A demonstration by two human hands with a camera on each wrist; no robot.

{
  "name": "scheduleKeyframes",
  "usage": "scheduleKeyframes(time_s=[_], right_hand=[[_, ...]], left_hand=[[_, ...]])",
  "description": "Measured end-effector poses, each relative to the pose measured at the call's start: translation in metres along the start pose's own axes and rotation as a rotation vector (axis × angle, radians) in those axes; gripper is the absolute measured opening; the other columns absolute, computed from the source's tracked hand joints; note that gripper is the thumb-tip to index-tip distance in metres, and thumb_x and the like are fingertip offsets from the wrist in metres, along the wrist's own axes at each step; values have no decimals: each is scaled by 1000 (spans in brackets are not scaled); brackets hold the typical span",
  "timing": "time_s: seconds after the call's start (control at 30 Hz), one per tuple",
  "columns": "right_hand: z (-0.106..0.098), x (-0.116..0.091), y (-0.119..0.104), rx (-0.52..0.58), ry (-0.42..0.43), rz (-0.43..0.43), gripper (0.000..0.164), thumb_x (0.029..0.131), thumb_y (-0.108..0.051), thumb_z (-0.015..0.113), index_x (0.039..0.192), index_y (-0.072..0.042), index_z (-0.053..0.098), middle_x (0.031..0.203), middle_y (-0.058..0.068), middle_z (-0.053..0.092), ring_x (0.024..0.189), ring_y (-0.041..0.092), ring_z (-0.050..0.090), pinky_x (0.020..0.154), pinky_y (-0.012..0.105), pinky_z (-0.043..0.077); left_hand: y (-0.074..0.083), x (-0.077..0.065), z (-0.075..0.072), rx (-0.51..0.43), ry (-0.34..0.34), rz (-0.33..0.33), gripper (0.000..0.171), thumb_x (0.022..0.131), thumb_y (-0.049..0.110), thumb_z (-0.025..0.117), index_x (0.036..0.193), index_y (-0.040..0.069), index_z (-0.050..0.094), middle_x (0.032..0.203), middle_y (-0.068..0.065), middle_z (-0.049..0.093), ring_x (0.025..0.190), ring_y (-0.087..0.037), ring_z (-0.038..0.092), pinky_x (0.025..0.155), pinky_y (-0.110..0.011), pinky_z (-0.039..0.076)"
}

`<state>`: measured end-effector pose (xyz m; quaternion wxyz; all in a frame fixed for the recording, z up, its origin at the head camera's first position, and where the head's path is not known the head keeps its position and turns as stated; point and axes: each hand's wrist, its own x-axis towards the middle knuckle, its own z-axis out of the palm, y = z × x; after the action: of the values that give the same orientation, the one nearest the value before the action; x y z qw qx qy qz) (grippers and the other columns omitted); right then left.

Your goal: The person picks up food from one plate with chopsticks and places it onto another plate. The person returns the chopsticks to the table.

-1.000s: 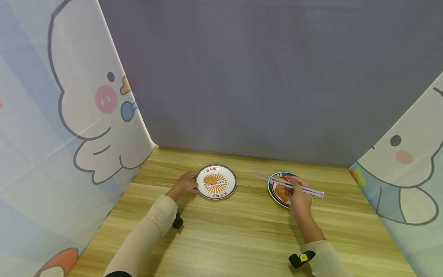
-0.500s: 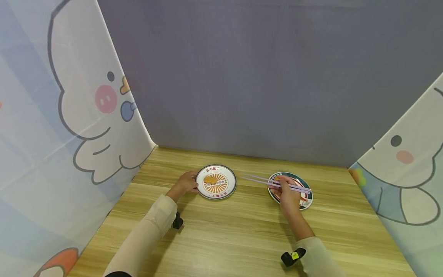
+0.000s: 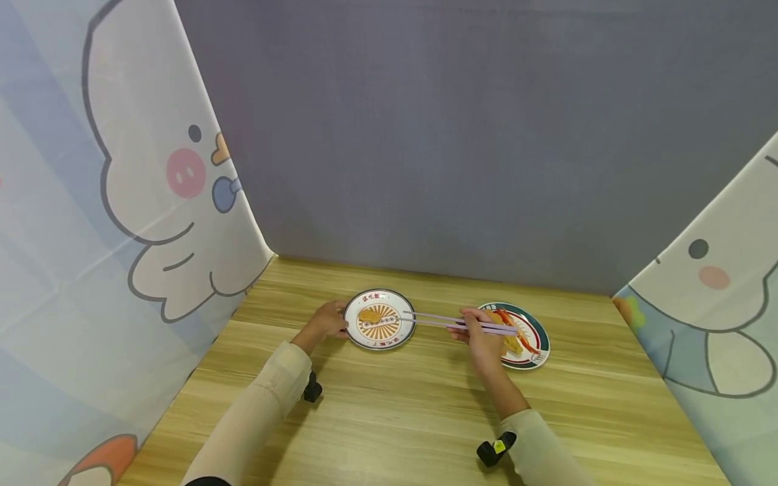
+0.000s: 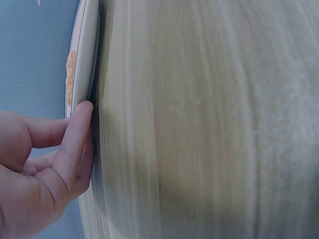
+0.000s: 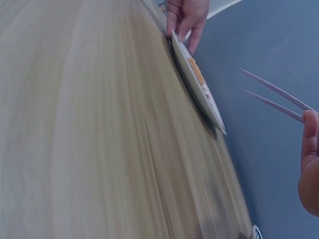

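Observation:
My left hand [image 3: 328,320] pinches the left edge of a white plate [image 3: 389,297], with thumb and fingers at its rim in the left wrist view. A golden-brown piece that looks like fried food [image 3: 369,315] lies on that plate. My right hand [image 3: 480,334] holds a pair of lilac chopsticks [image 5: 279,91]. Their tips stand apart with nothing between them, over the plate's right side in the head view. Partly behind the right hand is a green-rimmed plate [image 3: 543,334], bearing a red shrimp-like piece [image 3: 525,341] and golden pieces [image 3: 512,345].
Both plates stand toward the back of a wood-grain table [image 3: 389,405]. A grey cloth wall [image 3: 425,148] rises behind it. Cartoon-printed cloth [image 3: 79,270] closes in the left side and the right side.
My right hand has moved left with the chopsticks, from over the green-rimmed plate to between the plates. More of the green-rimmed plate now shows. The left hand has stayed at the white plate.

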<state>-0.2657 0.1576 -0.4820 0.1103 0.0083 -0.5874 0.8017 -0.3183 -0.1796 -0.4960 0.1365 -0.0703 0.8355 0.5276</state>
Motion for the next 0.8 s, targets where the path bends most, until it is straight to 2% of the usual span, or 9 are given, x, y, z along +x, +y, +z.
scheduleKeyframes(time_s=[0.23, 0.6, 0.8], right_hand=[[13, -3, 4, -12, -18, -11, 17, 103, -6, 54, 99, -7, 70, 82, 4, 69, 66, 14, 74, 55, 22, 64], [22, -1, 11, 0, -13, -5, 16, 103, -4, 54, 98, -5, 70, 81, 2, 69, 64, 14, 74, 54, 24, 64], [25, 0, 19, -22, -25, 28, 15, 103, -4, 54, 102, -1, 69, 86, 8, 69, 65, 14, 74, 54, 23, 64]], left_hand=[[0, 0, 0, -2, -1, 0, 62, 93, -8, 58, 152, -2, 41, 133, -33, 55, 88, -30, 71, 72, -29, 68], [1, 1, 1, -29, -1, -8, 60, 93, -10, 58, 151, -1, 43, 134, -33, 55, 88, -29, 70, 72, -29, 68], [0, 0, 1, -24, 0, -10, 59, 93, -10, 58, 150, -1, 44, 136, -34, 54, 90, -31, 71, 72, -30, 69]])
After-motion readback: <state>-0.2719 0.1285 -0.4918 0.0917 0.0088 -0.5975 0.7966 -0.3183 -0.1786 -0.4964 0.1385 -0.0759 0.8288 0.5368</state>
